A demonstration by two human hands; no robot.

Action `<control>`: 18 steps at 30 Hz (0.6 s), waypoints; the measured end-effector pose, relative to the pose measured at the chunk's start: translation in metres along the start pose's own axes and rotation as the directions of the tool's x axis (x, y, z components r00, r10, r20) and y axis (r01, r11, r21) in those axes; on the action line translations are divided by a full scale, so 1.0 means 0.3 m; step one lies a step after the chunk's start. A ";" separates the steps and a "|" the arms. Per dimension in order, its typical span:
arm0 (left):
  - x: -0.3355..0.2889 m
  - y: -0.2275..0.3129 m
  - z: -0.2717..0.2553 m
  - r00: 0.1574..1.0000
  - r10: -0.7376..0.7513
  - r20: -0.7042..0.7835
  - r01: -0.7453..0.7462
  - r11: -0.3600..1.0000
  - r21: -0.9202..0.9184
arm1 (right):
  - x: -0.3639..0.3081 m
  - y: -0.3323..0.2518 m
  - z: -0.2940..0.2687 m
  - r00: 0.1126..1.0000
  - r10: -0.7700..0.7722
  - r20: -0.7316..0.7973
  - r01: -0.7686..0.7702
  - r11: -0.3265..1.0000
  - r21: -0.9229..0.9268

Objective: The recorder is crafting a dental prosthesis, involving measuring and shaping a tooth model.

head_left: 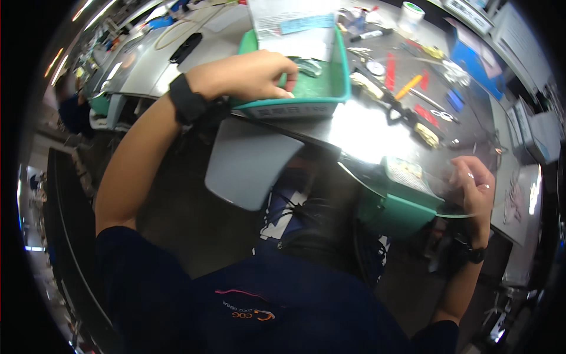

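Observation:
My left hand reaches over the near left side of a green plastic bin. Its fingers are curled and pressed together just inside the front rim; whatever they pinch, if anything, is hidden. Beside the fingertips lies a small clear plastic bag. White printed paper stands up at the back of the bin. My right hand is raised at the right, fingers bent inward, and I cannot make out anything in them. Nearest to it is a second green container at the table's front edge, with small pale items in it.
On the metal table lie an orange-handled tool, scissors, a black marker and red strips. A white tub and a blue folder stand behind. A grey stool seat is below.

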State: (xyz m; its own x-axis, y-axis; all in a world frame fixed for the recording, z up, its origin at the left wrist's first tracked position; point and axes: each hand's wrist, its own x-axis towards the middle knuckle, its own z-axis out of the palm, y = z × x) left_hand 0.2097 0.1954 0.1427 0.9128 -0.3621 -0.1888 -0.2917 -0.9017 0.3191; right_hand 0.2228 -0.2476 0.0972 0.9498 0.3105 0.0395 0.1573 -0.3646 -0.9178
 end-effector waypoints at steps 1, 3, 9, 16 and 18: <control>0.003 0.005 -0.001 1.000 0.023 0.003 -0.023 1.000 -0.004 | -0.025 -0.024 0.002 1.000 0.012 0.024 -0.011 0.999 -0.043; -0.009 0.029 -0.021 0.998 -0.062 0.015 0.062 0.998 0.032 | -0.124 -0.027 -0.035 0.996 -0.019 0.090 0.027 0.995 -0.093; -0.259 0.064 -0.200 0.879 -0.223 -0.421 -0.081 0.801 -0.593 | -0.367 -0.041 0.035 0.902 0.292 0.318 -0.216 0.943 -0.252; -0.828 0.089 0.081 0.761 -0.475 -0.442 -0.352 0.270 -0.896 | -0.435 0.091 0.263 0.968 0.234 -0.085 -0.249 0.913 -0.322; -0.962 0.174 0.203 0.751 -0.574 -0.327 -0.331 0.100 -0.938 | -0.399 0.194 0.331 0.957 0.287 -0.035 -0.286 0.919 -0.271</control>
State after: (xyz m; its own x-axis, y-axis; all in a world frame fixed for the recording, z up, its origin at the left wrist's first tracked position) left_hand -0.0864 0.2386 0.1572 0.9464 0.3223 -0.0215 -0.0635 0.2511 0.9659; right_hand 0.0913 -0.2187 -0.0001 0.9638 0.1618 -0.2119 -0.0534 -0.6615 -0.7480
